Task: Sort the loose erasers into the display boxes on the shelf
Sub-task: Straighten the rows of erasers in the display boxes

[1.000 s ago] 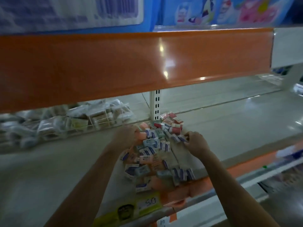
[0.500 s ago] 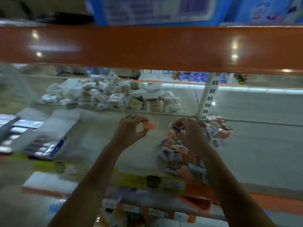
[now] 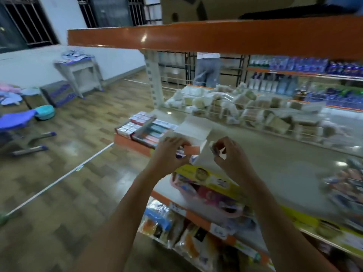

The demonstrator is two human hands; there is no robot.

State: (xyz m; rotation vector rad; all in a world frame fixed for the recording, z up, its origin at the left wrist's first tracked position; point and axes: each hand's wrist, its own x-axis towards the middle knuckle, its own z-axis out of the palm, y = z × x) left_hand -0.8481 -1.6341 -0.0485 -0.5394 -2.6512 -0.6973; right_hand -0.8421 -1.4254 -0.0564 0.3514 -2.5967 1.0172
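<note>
My left hand [image 3: 170, 154] pinches a small orange eraser [image 3: 192, 149] and holds it over the near end of the shelf [image 3: 275, 165]. My right hand [image 3: 228, 154] is curled round several small wrapped erasers [image 3: 218, 151], a little to the right of the left one. Just behind both hands stands a white display box [image 3: 193, 129] with its lid up. Left of it, at the shelf's end, sit display boxes [image 3: 145, 127] filled with rows of erasers. The loose pile of erasers [image 3: 347, 181] lies blurred at the far right of the shelf.
An orange shelf beam [image 3: 216, 36] runs overhead. A wire divider holds bagged goods [image 3: 245, 107] at the back of the shelf. Packets fill the lower shelf [image 3: 186, 232]. A person [image 3: 207, 69] stands in the aisle behind. Wooden floor and small tables lie to the left.
My view has swung left from the loose pile to the display boxes at the shelf's end. Both hands lifted off the pile and moved left, each carrying erasers.
</note>
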